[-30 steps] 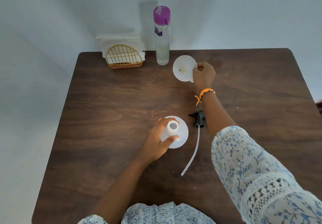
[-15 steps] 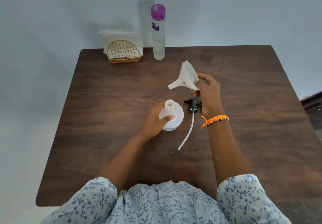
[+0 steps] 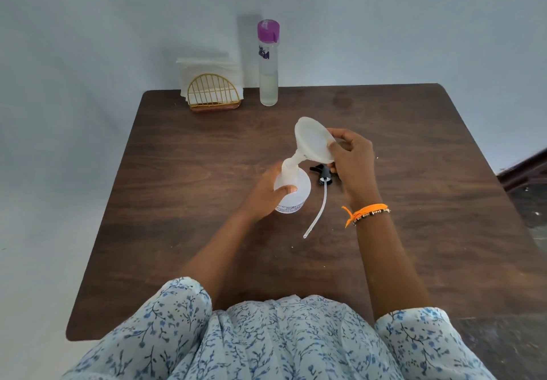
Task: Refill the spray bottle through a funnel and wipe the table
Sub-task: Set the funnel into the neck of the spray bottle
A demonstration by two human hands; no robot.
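At the far left edge of the table we see a napkin holder and, just right of it, a tall bottle with a purple cap, both against the far edge. The left half of the tabletop lies bare up to our left hand, whose fingers curl round the white spray bottle standing mid-table. Our right hand pinches the funnel by its rim; the funnel is tilted, its long axis running from the wide mouth at far right down to the spout at near left, meeting the bottle's neck. The spray head lies beside it, its tube pointing nearward. Bare wood continues rightward to the right edge.
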